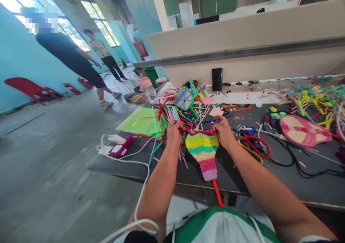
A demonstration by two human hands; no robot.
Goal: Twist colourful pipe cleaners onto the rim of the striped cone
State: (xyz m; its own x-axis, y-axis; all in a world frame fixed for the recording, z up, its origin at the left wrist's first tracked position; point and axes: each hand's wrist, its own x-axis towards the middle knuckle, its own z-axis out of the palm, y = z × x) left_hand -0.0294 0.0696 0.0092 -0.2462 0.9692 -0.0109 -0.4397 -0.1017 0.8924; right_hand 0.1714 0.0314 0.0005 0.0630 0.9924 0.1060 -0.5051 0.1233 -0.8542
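Note:
Between my hands is a striped pipe-cleaner fan (202, 148), with yellow, teal, cream, pink and lilac bands. Its orange-red stem (217, 193) points down toward me, over the table edge. My left hand (175, 131) is closed, fingers pinched at the fan's upper left corner. On the opposite side my right hand (222, 130) pinches a dark pink pipe cleaner along the top edge, its tip poking up above the fingers. Pastel pipe cleaners (172, 113) lie just behind my left hand. Red-handled scissors (256, 144) rest to the right of my right forearm.
A pink leaf-shaped piece (304, 130) and a pile of coloured pipe cleaners (312, 103) lie at right. Behind are a purple-and-green piece (184, 98), a phone (217, 79) and a bottle (148, 88). A purple power strip (121, 146) trails a white cable. Two people stand far left.

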